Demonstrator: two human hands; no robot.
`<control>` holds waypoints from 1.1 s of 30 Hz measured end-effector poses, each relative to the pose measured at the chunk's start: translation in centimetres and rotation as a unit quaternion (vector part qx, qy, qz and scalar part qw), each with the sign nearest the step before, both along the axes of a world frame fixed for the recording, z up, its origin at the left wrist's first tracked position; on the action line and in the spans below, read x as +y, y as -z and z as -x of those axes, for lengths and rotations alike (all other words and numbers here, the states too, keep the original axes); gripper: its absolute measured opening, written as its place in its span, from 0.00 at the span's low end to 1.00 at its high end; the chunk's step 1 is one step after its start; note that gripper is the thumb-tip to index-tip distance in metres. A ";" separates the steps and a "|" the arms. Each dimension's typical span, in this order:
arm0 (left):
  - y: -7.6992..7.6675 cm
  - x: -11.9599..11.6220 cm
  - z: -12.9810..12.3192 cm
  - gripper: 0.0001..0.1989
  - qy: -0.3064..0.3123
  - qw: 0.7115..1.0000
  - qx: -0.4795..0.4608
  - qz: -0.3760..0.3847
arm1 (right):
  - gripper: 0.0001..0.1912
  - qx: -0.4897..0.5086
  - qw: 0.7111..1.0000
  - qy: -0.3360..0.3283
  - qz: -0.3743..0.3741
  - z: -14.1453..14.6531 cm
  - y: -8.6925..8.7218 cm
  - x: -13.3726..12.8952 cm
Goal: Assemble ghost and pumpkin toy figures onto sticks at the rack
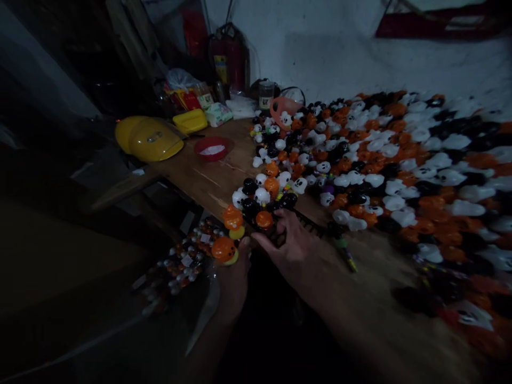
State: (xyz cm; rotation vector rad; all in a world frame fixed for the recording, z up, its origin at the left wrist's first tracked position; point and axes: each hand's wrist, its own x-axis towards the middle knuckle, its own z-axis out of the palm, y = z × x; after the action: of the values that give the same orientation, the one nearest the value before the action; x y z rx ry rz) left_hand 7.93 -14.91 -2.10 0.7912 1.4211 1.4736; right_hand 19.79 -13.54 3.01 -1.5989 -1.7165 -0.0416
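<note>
- Holding appears to be done by the left hand (234,282), with two orange pumpkin figures (224,249) (232,217) standing out above its curled fingers; yellow is seen beneath each, but the exact grip below is hidden in shadow.
- The right hand (298,248) is held near the table edge, its thumb and forefinger spread apart, with a rounded orange piece (264,220) framed close to their tips; whether it is touched cannot be told.
- That piece is set at the near side of a small cluster of black, white and orange figures (262,196), just beyond both hands.
- The step in hand is judged to be the handling of small figures one by one. For the orange piece to be gripped, the spread fingers would need to be closed gently, with the crowded neighbours left undisturbed and the left hand kept steady.
- On the wooden table (216,178), a large heap of ghost, pumpkin and black figures (374,178) is spread to the right; a slim stick-like item (347,255) is laid nearer.
- Farther back, a red bowl (213,149) and a yellow visor (154,140) are seen.
</note>
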 end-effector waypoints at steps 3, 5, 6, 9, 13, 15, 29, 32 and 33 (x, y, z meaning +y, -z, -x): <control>0.5 0.1 -0.5 0.18 0.020 0.999 -0.033 0.001 | 0.22 -0.021 1.000 0.010 0.002 0.6 0.9 0.8; 0.7 0.0 -0.7 0.17 0.034 0.998 -0.053 0.006 | 0.18 -0.019 1.000 0.008 0.001 0.5 0.9 0.8; 0.8 0.0 -0.8 0.17 0.042 0.997 -0.063 0.009 | 0.16 -0.008 1.000 0.003 0.005 0.4 0.8 0.7; 1.2 0.0 -1.1 0.17 0.067 0.993 -0.099 0.018 | 0.14 0.013 1.000 -0.001 0.018 0.0 0.1 0.4; 1.9 0.3 -1.7 0.18 0.092 0.986 -0.140 0.019 | 0.17 -0.059 0.998 0.015 0.023 0.0 -0.5 0.3; 2.0 0.5 -2.0 0.18 0.098 0.983 -0.153 0.014 | 0.17 -0.094 0.995 0.027 0.020 0.0 -0.6 0.4; 1.6 1.2 -1.8 0.17 0.094 0.979 -0.180 0.000 | 0.15 -0.016 1.000 -0.013 -0.015 -0.6 -1.5 -0.8; 1.3 1.2 -1.2 0.17 0.098 0.982 -0.161 0.001 | 0.08 -0.015 1.000 -0.003 0.009 -2.2 -0.2 -2.1; 1.3 1.1 -1.1 0.17 0.100 0.983 -0.155 0.000 | 0.07 -0.015 0.999 -0.009 0.027 -2.7 0.4 -2.3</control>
State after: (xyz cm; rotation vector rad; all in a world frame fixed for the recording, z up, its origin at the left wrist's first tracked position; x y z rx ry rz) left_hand 9.05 -13.79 -3.40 0.6512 1.0770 1.3717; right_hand 22.47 -15.80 2.65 -1.6290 -1.7687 -0.0099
